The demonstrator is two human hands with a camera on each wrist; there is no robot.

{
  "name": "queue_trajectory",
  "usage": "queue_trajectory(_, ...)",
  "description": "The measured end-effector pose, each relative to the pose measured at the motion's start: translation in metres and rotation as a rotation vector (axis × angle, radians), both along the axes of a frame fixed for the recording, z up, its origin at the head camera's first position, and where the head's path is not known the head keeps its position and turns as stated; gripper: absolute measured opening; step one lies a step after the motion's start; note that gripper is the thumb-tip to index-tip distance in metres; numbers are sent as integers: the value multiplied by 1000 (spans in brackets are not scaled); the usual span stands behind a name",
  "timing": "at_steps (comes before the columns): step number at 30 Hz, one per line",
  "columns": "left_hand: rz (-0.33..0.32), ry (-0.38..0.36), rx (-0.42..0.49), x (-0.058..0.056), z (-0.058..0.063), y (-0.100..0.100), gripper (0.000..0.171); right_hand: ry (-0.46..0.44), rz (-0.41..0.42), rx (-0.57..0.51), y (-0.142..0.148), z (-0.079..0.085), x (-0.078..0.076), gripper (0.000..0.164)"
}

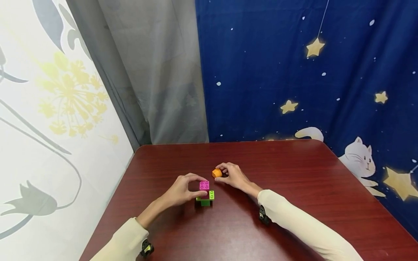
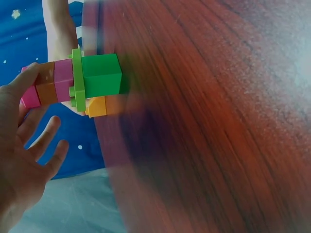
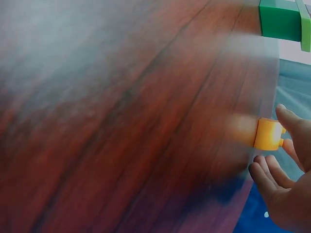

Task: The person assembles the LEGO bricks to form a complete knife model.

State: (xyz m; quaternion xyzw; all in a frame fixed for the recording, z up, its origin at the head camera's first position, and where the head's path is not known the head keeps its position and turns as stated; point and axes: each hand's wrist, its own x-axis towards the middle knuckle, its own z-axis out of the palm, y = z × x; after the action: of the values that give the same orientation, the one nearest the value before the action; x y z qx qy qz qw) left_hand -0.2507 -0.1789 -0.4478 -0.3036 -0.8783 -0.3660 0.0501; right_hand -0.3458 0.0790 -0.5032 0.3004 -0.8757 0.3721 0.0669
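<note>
A stack of toy bricks [image 1: 204, 185] stands upright on the table. In the left wrist view its pieces are a pink top brick, a brown brick [image 2: 46, 82], a pink brick [image 2: 63, 80], a lime plate [image 2: 78, 80] and a green block [image 2: 101, 75] at the base. My left hand [image 1: 183, 189] pinches the upper part of the stack between thumb and forefinger, its other fingers spread. Beyond and to the right lies an orange brick [image 1: 217, 173] with a rounded side. Around it, my right hand [image 1: 233, 175] has its fingers apart; the right wrist view [image 3: 291, 179] shows gaps beside the brick.
The dark red wooden table [image 1: 277, 163] extends to both sides. A white patterned panel [image 1: 65, 163] borders its left, and grey and blue curtains [image 1: 261, 72] hang behind the far edge. Black wrist cameras [image 1: 263, 214] sit under both sleeves.
</note>
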Motion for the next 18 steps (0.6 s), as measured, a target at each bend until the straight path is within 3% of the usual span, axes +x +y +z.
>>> queue_trajectory(18,26,-34,34,-1,-3,1,38,-54,19,-37,-4,-3,0,38)
